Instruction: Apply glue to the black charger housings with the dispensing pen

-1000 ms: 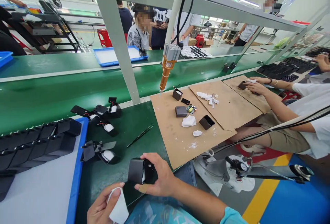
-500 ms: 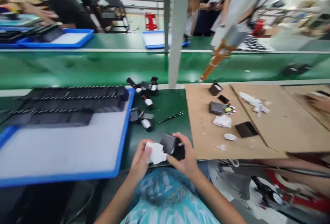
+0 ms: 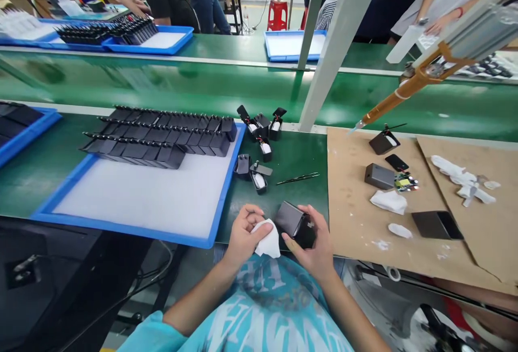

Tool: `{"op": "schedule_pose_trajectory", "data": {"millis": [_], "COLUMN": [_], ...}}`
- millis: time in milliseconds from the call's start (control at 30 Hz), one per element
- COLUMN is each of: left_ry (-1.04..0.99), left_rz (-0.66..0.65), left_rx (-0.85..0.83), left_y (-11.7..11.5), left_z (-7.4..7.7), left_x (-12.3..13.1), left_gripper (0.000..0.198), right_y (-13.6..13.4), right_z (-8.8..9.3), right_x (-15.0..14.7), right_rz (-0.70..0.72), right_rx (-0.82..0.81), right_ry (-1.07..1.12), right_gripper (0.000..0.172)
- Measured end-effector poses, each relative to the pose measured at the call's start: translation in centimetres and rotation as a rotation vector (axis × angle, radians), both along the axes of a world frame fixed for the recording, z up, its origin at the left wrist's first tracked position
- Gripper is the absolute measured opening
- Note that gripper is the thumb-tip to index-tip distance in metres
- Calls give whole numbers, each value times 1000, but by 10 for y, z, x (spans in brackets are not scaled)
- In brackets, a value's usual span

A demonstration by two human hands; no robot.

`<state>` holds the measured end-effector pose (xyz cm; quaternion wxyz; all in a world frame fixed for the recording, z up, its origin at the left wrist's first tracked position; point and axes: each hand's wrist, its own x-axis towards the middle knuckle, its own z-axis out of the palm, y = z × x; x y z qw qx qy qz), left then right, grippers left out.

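Observation:
A white cloth point(image 3: 268, 241) is pinched in my left hand point(image 3: 245, 234), just left of a black box-shaped device. My right hand point(image 3: 316, 244) grips that black device point(image 3: 290, 219) from its right side, with the thumb at its lower edge. Both hands are near the table's front edge, above my lap. Beyond them lies a pair of black tweezers point(image 3: 298, 178). Several small open black housings with white parts, one of them an open housing point(image 3: 259, 180), stand between the tweezers and a blue-rimmed tray.
The blue-rimmed tray point(image 3: 215, 212) at left holds rows of black boxes point(image 3: 162, 152). Brown cardboard point(image 3: 348, 222) at right bears a circuit board point(image 3: 406, 181), a white cloth point(image 3: 388, 201) and black cases. An orange-handled tool point(image 3: 388, 105) hangs above. People stand beyond the green barrier.
The camera view has shifted, so the bench appears farther right. The cloth has come away from the black device and a small gap shows between them; both stay held.

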<state>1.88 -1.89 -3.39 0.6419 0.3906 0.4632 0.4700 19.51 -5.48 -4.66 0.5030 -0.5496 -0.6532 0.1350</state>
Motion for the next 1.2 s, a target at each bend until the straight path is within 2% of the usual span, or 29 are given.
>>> {"op": "schedule_pose_trajectory", "data": {"millis": [167, 400, 567, 733, 800, 900, 1067, 1200], "left_ry": [61, 172, 158, 17, 2, 52, 176, 134], "left_rz": [-22, -92, -101, -128, -120, -95, -126, -75], "left_rx": [17, 185, 144, 52, 30, 40, 167, 91], "left_y": [0, -1, 1, -1, -1, -1, 1, 0], "left_z": [4, 9, 6, -3, -3, 1, 8, 2], "left_x": [-1, -6, -7, -7, -6, -6, -9, -10], "left_gripper": [39, 22, 27, 41, 37, 35, 31, 36], "right_y": [0, 0, 0, 1, 1, 1, 1, 0], "right_z": [2, 4, 5, 7, 8, 8, 7, 7], "right_x": [-1, -1, -2, -2, -2, -1, -2, -2], "right_rz": [1, 10, 10, 22, 24, 17, 11, 16], "right_rx": [1, 13, 12, 27, 25, 27, 22, 7], "right_ry": [-18, -40, -49, -53, -55, -65, -56, -52], "right_gripper": [79, 81, 81, 80, 79, 79, 80, 81]}}
